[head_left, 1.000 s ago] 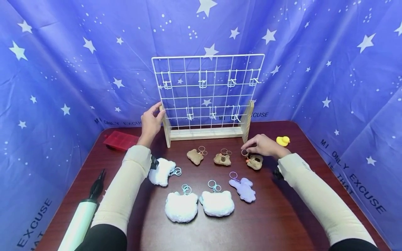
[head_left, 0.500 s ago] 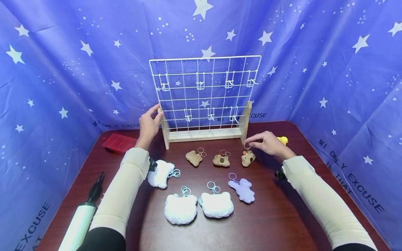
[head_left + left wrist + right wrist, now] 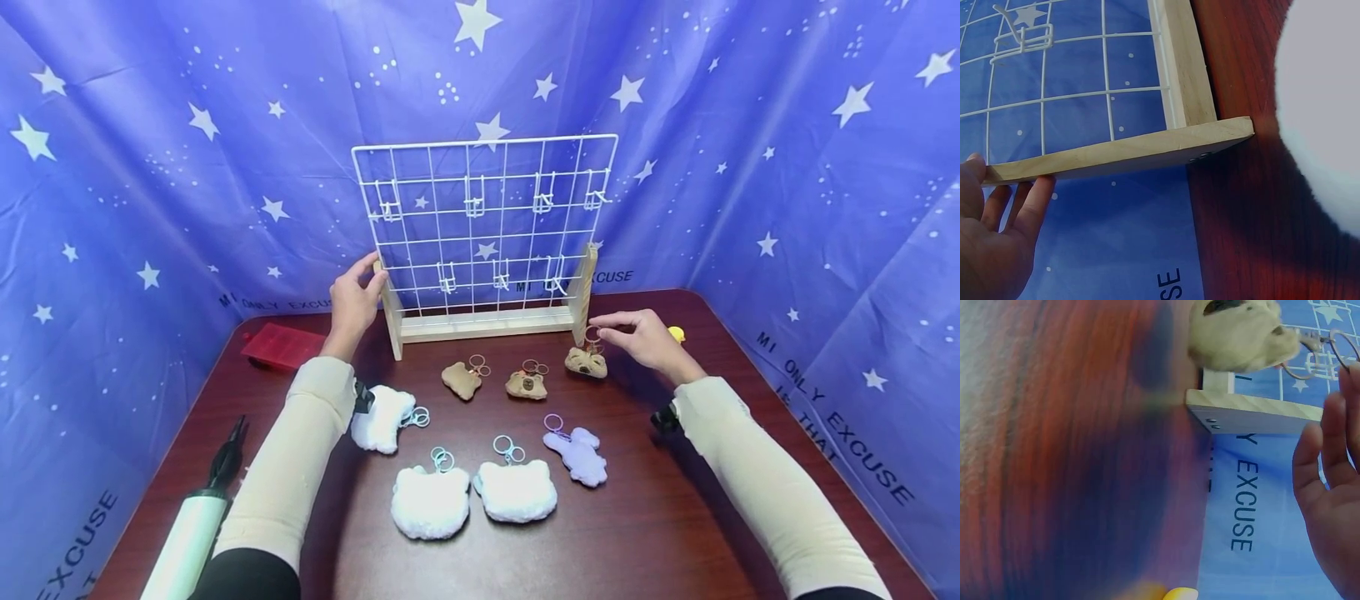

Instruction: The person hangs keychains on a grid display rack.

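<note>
My left hand (image 3: 355,304) grips the left wooden side post of a white wire grid rack (image 3: 487,325), and the left wrist view shows thumb and fingers on opposite faces of the post (image 3: 1116,150). With thumb and fingertips, my right hand (image 3: 648,340) pinches the ring of a brown plush keychain (image 3: 585,362). The toy hangs below it, off the table beside the rack's right foot. Several white hooks (image 3: 474,205) sit in two rows on the grid. Two more brown plush keychains, one (image 3: 461,381) turned over and one (image 3: 527,385) face up, lie before the rack.
White plush keychains (image 3: 431,504) and a purple one (image 3: 579,457) lie nearer on the dark red table (image 3: 645,517). A red plastic box (image 3: 283,346) and a hand pump (image 3: 191,533) are at left. A yellow duck (image 3: 677,333) sits behind my right hand.
The brown keychain at the right has risen from the table and shifted towards the rack, held by its ring in my right hand. My left hand stays on the post.
</note>
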Motion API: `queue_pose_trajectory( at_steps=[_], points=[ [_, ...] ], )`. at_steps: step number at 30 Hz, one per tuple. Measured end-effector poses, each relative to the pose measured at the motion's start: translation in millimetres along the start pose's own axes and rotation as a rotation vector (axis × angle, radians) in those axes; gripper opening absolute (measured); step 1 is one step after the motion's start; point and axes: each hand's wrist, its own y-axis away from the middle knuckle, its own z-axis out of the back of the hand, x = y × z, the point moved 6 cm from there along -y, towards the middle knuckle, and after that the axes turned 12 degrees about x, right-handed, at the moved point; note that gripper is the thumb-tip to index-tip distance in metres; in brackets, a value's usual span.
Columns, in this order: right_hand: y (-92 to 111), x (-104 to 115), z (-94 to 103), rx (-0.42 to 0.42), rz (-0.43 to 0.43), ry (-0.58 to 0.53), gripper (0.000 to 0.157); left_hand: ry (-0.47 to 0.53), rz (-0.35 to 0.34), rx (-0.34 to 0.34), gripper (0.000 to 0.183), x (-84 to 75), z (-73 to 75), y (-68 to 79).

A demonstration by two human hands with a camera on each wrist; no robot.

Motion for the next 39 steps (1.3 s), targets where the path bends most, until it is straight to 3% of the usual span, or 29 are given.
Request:
queue_pose_trajectory(
  at_steps=[6, 12, 18, 23, 30, 39],
  points=[
    [-1.7, 20.8, 11.3, -0.09, 0.031, -0.035, 0.026, -0.019, 0.009, 0.004, 0.039, 1.8, 0.5, -0.5],
    [1.9, 60.7, 25.3, -0.119, 0.059, -0.027, 0.026, 0.006, 0.014, 0.01, 0.04, 1.3, 1.0, 0.3],
    [1.1, 78.7, 39.2, -0.155, 0.066, -0.058, 0.025, 0.013, 0.013, 0.013, 0.04, 1.9, 1.0, -0.6],
    [-3.5, 81.5, 47.9, -0.17, 0.066, -0.089, 0.027, 0.023, 0.007, 0.011, 0.039, 1.4, 0.9, -0.5],
    [-22.2, 59.9, 60.3, -0.23, 0.049, -0.126, 0.028, 0.032, 0.007, 0.016, 0.039, 0.7, 0.2, -0.5],
    [-33.6, 71.9, 76.8, -0.292, 0.072, -0.178, 0.03, 0.04, -0.003, 0.014, 0.04, 2.7, 0.7, -1.3]
  ],
)
